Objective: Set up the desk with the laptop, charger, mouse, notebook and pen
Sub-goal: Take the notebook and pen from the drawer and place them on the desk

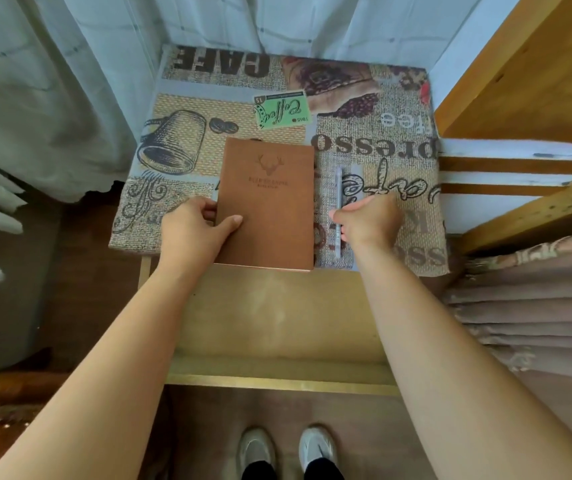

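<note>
Two pale sneakers [288,452] stand on the floor at 6 o'clock, below the light wooden desk [277,323]. On its coffee-print burlap cloth [374,140] lies a closed brown leather-look notebook with a stag emblem [270,202]. At 9 o'clock of it, the left hand [194,230] holds its edge, thumb on the cover. At 3 o'clock, the right hand's [367,220] grip pinches a slim grey pen [338,188] lying just beside the notebook.

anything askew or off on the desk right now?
Minor only. The coffee-print cloth covers just the far part of the desk; its near edge leaves bare wood. The notebook overhangs that edge slightly. The pen lies parallel beside it. Nothing spilled or damaged.
</note>
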